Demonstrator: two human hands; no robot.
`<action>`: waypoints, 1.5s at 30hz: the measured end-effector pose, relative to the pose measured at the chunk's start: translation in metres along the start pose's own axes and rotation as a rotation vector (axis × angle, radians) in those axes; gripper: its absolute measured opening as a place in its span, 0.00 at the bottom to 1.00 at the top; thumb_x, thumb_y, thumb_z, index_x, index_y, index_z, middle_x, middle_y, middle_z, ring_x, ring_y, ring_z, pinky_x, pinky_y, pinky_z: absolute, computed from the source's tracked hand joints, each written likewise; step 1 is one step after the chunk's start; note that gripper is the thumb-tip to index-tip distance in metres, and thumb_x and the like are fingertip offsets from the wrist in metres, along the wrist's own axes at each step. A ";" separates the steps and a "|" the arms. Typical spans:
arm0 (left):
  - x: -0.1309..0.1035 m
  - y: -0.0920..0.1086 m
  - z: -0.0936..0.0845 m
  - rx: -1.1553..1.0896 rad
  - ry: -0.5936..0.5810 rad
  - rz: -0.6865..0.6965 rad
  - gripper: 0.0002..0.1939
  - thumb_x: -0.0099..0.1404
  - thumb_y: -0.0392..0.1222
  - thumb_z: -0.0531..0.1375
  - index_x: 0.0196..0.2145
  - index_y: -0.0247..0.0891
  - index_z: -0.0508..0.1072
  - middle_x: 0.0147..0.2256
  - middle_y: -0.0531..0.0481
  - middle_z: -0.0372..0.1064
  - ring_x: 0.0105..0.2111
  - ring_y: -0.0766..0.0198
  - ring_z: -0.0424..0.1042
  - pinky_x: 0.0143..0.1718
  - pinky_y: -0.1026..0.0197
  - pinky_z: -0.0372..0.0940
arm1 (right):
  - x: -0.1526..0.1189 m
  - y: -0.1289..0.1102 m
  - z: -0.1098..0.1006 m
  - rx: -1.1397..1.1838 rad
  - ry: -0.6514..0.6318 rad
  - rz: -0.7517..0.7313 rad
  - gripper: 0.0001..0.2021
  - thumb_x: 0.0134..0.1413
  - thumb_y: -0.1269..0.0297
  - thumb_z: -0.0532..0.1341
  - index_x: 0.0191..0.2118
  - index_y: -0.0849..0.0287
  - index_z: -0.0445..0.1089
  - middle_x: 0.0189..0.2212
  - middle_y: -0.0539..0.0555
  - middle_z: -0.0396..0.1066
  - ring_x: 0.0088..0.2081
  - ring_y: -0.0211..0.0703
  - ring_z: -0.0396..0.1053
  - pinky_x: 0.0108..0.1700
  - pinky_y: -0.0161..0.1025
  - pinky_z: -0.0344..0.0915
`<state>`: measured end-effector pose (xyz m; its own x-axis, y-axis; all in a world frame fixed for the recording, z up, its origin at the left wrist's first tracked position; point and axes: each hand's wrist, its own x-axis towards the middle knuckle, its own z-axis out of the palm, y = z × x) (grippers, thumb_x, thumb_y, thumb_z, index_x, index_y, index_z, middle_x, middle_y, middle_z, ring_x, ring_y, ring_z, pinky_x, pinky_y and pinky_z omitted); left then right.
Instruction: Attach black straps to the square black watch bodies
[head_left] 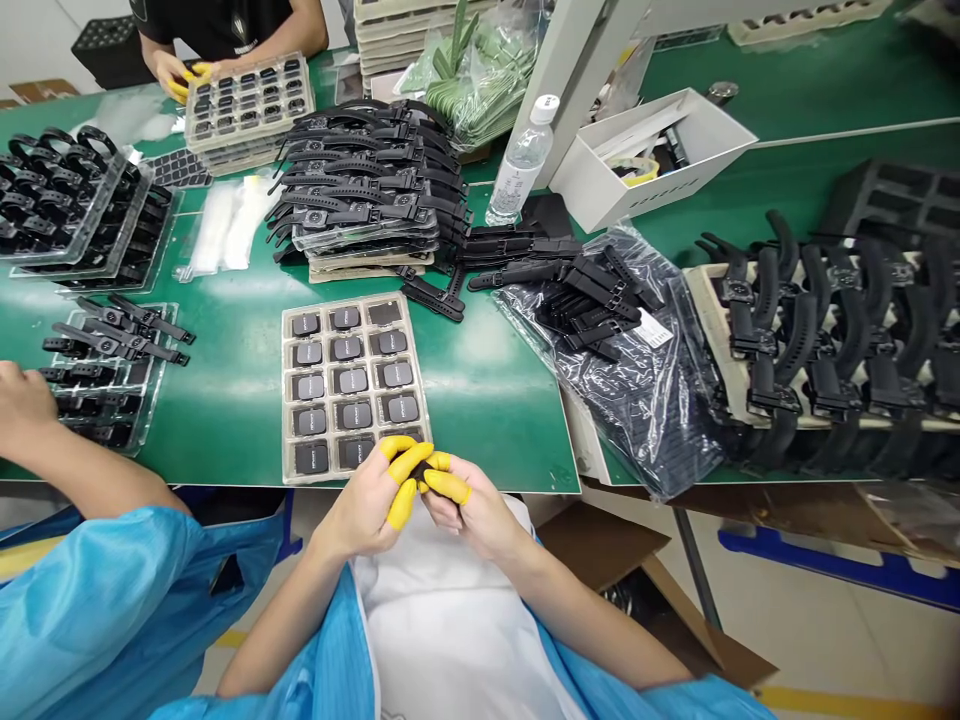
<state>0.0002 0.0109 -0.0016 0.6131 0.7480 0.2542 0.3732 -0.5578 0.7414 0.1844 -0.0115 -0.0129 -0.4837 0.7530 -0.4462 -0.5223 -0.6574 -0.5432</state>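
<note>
My left hand and my right hand, both with yellow finger cots, meet at the table's front edge. Between them they pinch a small black piece, mostly covered by the fingertips, so its kind is unclear. Just beyond sits a beige tray holding rows of dark square watch bodies, each in its own pocket. One back-right pocket looks different, with a flat dark surface. The tray's front right corner is hidden behind my fingers.
Black watches with straps are stacked on trays at the back. Loose straps lie on a plastic bag to the right. A bottle stands near a white box. A co-worker's arm reaches in at left; another person works opposite.
</note>
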 end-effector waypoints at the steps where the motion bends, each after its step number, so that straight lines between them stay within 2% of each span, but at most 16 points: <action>1: 0.000 0.000 0.000 0.053 0.007 0.007 0.26 0.74 0.33 0.50 0.67 0.37 0.59 0.52 0.37 0.65 0.52 0.53 0.68 0.53 0.49 0.71 | 0.000 -0.001 0.000 -0.002 -0.001 0.013 0.19 0.53 0.48 0.70 0.34 0.56 0.64 0.13 0.38 0.53 0.16 0.30 0.42 0.19 0.31 0.41; 5: 0.003 0.003 -0.002 0.237 -0.034 0.033 0.22 0.72 0.34 0.53 0.62 0.34 0.63 0.48 0.37 0.66 0.48 0.52 0.67 0.48 0.49 0.73 | 0.000 -0.002 0.001 -0.030 -0.002 0.043 0.19 0.54 0.48 0.69 0.35 0.55 0.64 0.14 0.37 0.52 0.16 0.30 0.40 0.19 0.31 0.40; 13: 0.003 0.010 -0.012 0.248 -0.170 0.010 0.23 0.67 0.33 0.51 0.59 0.31 0.66 0.47 0.35 0.66 0.46 0.49 0.66 0.45 0.47 0.73 | -0.004 0.000 -0.004 -0.118 -0.030 0.031 0.17 0.57 0.49 0.67 0.35 0.55 0.64 0.14 0.37 0.51 0.17 0.31 0.40 0.19 0.32 0.41; 17: -0.001 0.007 -0.001 0.226 -0.129 0.021 0.24 0.68 0.32 0.51 0.61 0.33 0.65 0.48 0.35 0.66 0.47 0.49 0.67 0.46 0.47 0.73 | -0.006 0.004 -0.006 -0.105 -0.035 -0.006 0.18 0.57 0.48 0.67 0.35 0.56 0.65 0.14 0.37 0.52 0.17 0.30 0.41 0.19 0.31 0.42; 21: -0.001 0.006 0.015 0.059 0.032 0.007 0.28 0.71 0.32 0.49 0.67 0.37 0.57 0.51 0.37 0.67 0.52 0.52 0.69 0.52 0.50 0.72 | -0.005 0.011 -0.008 -0.024 -0.040 -0.055 0.20 0.58 0.44 0.67 0.36 0.55 0.64 0.14 0.37 0.50 0.16 0.31 0.40 0.19 0.32 0.43; 23: 0.000 0.005 0.015 0.078 0.029 0.010 0.29 0.72 0.33 0.49 0.69 0.37 0.55 0.53 0.35 0.67 0.54 0.50 0.70 0.53 0.49 0.72 | -0.004 0.010 -0.009 -0.097 -0.029 -0.101 0.20 0.59 0.42 0.65 0.36 0.54 0.64 0.14 0.38 0.52 0.16 0.32 0.43 0.20 0.33 0.45; 26: 0.001 0.001 -0.003 0.189 -0.163 -0.030 0.30 0.72 0.35 0.49 0.70 0.39 0.55 0.50 0.38 0.72 0.48 0.51 0.76 0.45 0.52 0.74 | -0.003 -0.003 -0.015 -0.476 0.010 -0.255 0.18 0.59 0.45 0.67 0.35 0.54 0.67 0.20 0.45 0.65 0.22 0.37 0.56 0.26 0.35 0.55; 28: 0.002 -0.002 -0.026 0.267 -0.291 -0.123 0.28 0.72 0.35 0.50 0.69 0.42 0.57 0.47 0.42 0.76 0.41 0.54 0.78 0.39 0.56 0.73 | -0.004 -0.019 -0.023 -0.784 -0.015 -0.309 0.14 0.59 0.50 0.69 0.35 0.54 0.70 0.27 0.49 0.71 0.27 0.40 0.63 0.31 0.37 0.58; 31: 0.006 -0.009 -0.066 0.349 -0.397 -0.231 0.21 0.73 0.37 0.52 0.62 0.43 0.67 0.45 0.45 0.79 0.38 0.56 0.79 0.38 0.58 0.72 | -0.004 -0.047 -0.035 -1.125 -0.113 -0.296 0.09 0.64 0.55 0.64 0.36 0.53 0.73 0.29 0.50 0.73 0.30 0.43 0.66 0.34 0.38 0.59; 33: 0.015 -0.018 -0.091 0.438 -0.430 -0.214 0.15 0.73 0.37 0.53 0.53 0.42 0.74 0.43 0.45 0.79 0.40 0.54 0.78 0.41 0.56 0.71 | 0.002 -0.064 -0.040 -1.291 -0.116 -0.324 0.09 0.67 0.58 0.60 0.36 0.53 0.74 0.31 0.52 0.74 0.31 0.44 0.67 0.35 0.38 0.59; 35: 0.035 -0.033 -0.111 0.571 -0.434 -0.174 0.14 0.72 0.34 0.52 0.46 0.41 0.76 0.42 0.43 0.78 0.44 0.52 0.76 0.47 0.51 0.69 | 0.019 -0.081 -0.040 -1.443 -0.065 -0.364 0.11 0.69 0.59 0.57 0.38 0.54 0.76 0.35 0.54 0.73 0.33 0.44 0.69 0.37 0.39 0.59; 36: 0.049 -0.043 -0.119 0.638 -0.424 -0.164 0.15 0.71 0.32 0.51 0.45 0.40 0.76 0.43 0.42 0.77 0.45 0.50 0.75 0.49 0.49 0.68 | 0.032 -0.090 -0.038 -1.515 -0.022 -0.381 0.13 0.70 0.60 0.56 0.39 0.55 0.76 0.37 0.55 0.73 0.34 0.45 0.69 0.37 0.39 0.60; 38: 0.084 -0.069 -0.132 0.683 -0.391 -0.211 0.18 0.70 0.28 0.49 0.50 0.38 0.74 0.44 0.42 0.77 0.46 0.51 0.74 0.52 0.48 0.65 | 0.065 -0.109 -0.030 -1.648 0.102 -0.411 0.14 0.71 0.62 0.53 0.40 0.57 0.76 0.40 0.56 0.73 0.36 0.45 0.70 0.38 0.39 0.60; 40: 0.122 -0.100 -0.140 0.655 -0.321 -0.324 0.16 0.72 0.33 0.50 0.53 0.35 0.71 0.43 0.41 0.76 0.42 0.53 0.74 0.46 0.52 0.66 | 0.103 -0.127 -0.023 -1.731 0.287 -0.472 0.14 0.72 0.65 0.52 0.47 0.58 0.74 0.46 0.58 0.75 0.41 0.48 0.72 0.40 0.40 0.61; 42: 0.152 -0.129 -0.143 0.659 -0.304 -0.354 0.16 0.72 0.33 0.50 0.53 0.34 0.72 0.41 0.41 0.76 0.40 0.54 0.73 0.45 0.54 0.65 | 0.135 -0.143 -0.017 -1.823 0.414 -0.479 0.14 0.71 0.67 0.52 0.54 0.59 0.71 0.49 0.60 0.76 0.44 0.51 0.73 0.42 0.41 0.62; 45: 0.173 -0.158 -0.139 0.675 -0.279 -0.330 0.15 0.71 0.33 0.51 0.49 0.37 0.75 0.45 0.42 0.74 0.48 0.54 0.70 0.53 0.53 0.62 | 0.163 -0.160 -0.020 -1.953 0.441 -0.441 0.12 0.69 0.67 0.54 0.50 0.58 0.73 0.46 0.60 0.76 0.44 0.53 0.73 0.41 0.42 0.63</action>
<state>-0.0492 0.2788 0.0114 0.5157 0.8447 -0.1435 0.8518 -0.4873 0.1925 0.2034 0.2170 -0.0131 -0.2386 0.9702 -0.0423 0.8992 0.2043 -0.3869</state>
